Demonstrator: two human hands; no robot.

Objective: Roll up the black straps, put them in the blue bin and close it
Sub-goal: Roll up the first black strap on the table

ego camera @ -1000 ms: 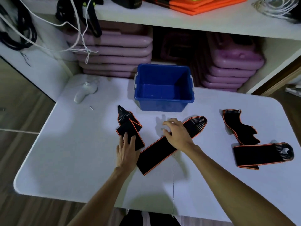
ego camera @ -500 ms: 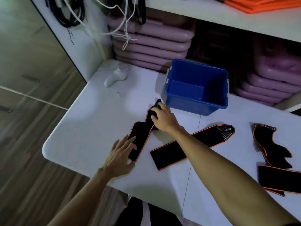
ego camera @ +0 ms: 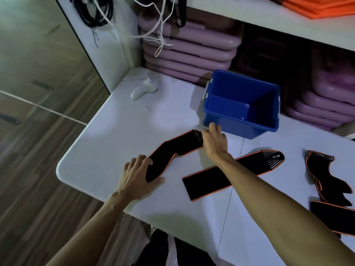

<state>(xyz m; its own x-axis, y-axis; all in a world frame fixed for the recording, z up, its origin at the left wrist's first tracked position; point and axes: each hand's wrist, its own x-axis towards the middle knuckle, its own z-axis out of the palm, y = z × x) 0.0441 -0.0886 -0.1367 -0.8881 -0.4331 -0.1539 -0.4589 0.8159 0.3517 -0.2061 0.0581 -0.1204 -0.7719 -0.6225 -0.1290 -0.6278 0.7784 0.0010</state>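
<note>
Bare desk (ego camera: 107, 143) left of both hands, blue bin (ego camera: 240, 123) wall just beyond right hand (ego camera: 216, 144).

A black strap (ego camera: 172, 150) with orange edging lies stretched out on the white table (ego camera: 107, 143), the left hand (ego camera: 137, 176) gripping its near end and the right hand (ego camera: 215, 142) pressing flat on its striped far end, just in front of the open blue bin (ego camera: 242, 120). A second strap (ego camera: 230, 173) lies flat under the right forearm, and two more (ego camera: 326, 181) sit well off to the right. A small white device (ego camera: 145, 89) rests near the table's far left corner.
</note>
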